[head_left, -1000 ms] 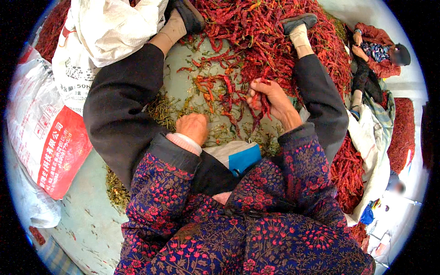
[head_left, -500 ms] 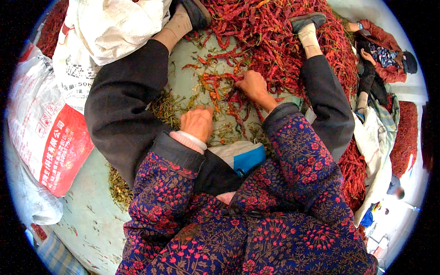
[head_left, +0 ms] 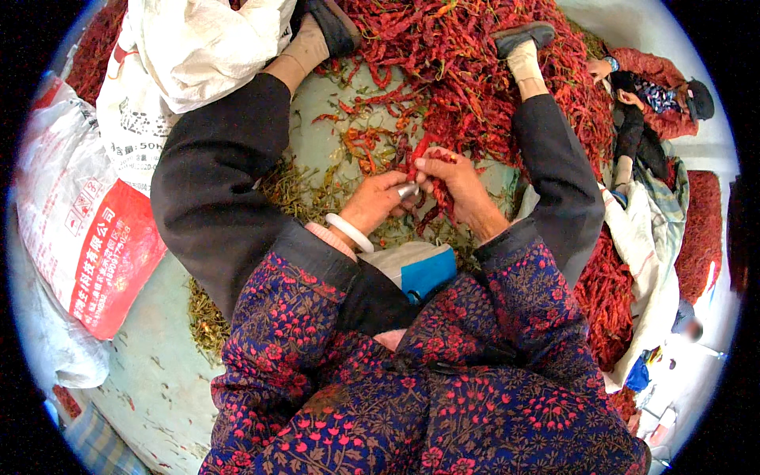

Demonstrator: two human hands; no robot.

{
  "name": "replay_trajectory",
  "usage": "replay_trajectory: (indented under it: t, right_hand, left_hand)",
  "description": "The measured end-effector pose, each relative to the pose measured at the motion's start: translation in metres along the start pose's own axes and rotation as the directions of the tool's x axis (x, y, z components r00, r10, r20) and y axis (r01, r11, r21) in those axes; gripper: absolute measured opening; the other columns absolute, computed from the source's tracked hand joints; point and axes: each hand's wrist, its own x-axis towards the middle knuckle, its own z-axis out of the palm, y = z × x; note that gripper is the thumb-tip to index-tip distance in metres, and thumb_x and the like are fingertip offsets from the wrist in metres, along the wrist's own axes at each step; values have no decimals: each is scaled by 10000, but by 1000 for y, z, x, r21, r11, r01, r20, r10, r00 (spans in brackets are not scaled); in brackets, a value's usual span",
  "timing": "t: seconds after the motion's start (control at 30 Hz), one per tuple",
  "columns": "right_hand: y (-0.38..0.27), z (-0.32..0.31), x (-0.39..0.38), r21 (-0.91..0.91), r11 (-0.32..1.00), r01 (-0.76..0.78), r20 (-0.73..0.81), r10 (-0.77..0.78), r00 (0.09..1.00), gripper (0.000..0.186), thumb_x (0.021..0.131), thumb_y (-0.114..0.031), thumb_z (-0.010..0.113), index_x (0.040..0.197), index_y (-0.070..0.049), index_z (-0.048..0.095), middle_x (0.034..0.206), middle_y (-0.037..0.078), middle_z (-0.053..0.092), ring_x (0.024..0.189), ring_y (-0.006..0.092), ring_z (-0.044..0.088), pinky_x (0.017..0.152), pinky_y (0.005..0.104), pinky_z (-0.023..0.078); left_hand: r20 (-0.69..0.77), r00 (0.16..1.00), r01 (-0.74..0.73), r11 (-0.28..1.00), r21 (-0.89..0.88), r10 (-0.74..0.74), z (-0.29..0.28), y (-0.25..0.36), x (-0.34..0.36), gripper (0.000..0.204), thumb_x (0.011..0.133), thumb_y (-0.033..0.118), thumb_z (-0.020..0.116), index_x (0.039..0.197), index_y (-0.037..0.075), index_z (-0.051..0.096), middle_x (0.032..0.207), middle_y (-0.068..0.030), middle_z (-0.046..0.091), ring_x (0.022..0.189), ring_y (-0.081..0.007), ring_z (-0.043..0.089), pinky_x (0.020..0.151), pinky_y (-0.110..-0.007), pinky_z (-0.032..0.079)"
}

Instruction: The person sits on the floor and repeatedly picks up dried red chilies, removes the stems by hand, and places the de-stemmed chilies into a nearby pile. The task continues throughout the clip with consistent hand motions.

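Observation:
My right hand (head_left: 465, 192) is closed around a few dried red chillies (head_left: 423, 146), whose ends stick out past the fingers. From the left, my left hand (head_left: 370, 204) meets it, fingers pinched at the lower end of those chillies. A silvery metal band or cap (head_left: 407, 190) sits on a left-hand digit, and a white bangle (head_left: 350, 231) circles that wrist. Just beyond both hands, loose orange-red chillies (head_left: 364, 149) lie on the pale floor. The exact spot where the fingertips touch the chillies is partly covered by the fingers.
A large heap of red chillies (head_left: 475, 71) spreads between and beyond my feet. Greenish stems (head_left: 289, 190) lie beside my left leg. White sacks (head_left: 214, 55) and a red-and-white bag (head_left: 111, 261) stand at left. Another person (head_left: 657, 91) sits at the far right near a pale cloth (head_left: 645, 261).
My hands, apart before, have come together in front of my lap. The right hand drew back from the heap's edge with chillies; the left moved right and forward to meet it.

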Motion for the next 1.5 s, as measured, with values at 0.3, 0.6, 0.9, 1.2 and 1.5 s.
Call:
replay_trajectory:
  t: [0.3,0.6,0.9,1.2,1.5]
  right_hand:
    - [-8,-31,-40,-67,994,82,-1,-82,997,212,810,-168,582,959,-17,600,731,16,611,557,47,483,507,169,378]
    - [18,-15,-40,-595,803,40,248,135,959,192,808,-187,604,890,-13,621,683,39,611,550,75,503,481,234,387]
    - [37,-20,-34,-759,629,169,261,56,964,211,759,-215,624,788,-6,616,607,83,577,553,128,527,525,303,414]
    - [39,-19,-34,-673,736,71,237,124,963,183,754,-178,601,753,5,610,575,42,553,522,95,490,488,276,397]
    - [46,-13,-33,-713,690,124,158,-14,987,222,708,-225,615,728,-4,620,561,89,567,486,146,511,483,330,422]
  left_hand:
    - [105,963,-256,717,648,249,-3,-9,-14,185,773,52,513,930,37,608,752,-98,609,686,-211,588,588,-322,460]
    - [239,931,-303,222,927,274,12,-8,-30,121,719,64,482,798,49,573,675,-191,579,656,-369,578,577,-463,449]
    - [293,935,-343,294,892,201,9,-10,-29,102,727,70,477,776,34,559,683,-211,574,668,-392,571,579,-483,440]
    - [254,946,-317,402,859,202,10,-8,-30,103,731,75,482,787,21,548,692,-226,557,682,-411,547,607,-489,423]
    - [30,953,-171,455,874,300,21,-18,-29,119,721,150,518,750,41,557,669,-211,556,679,-408,545,590,-496,420]
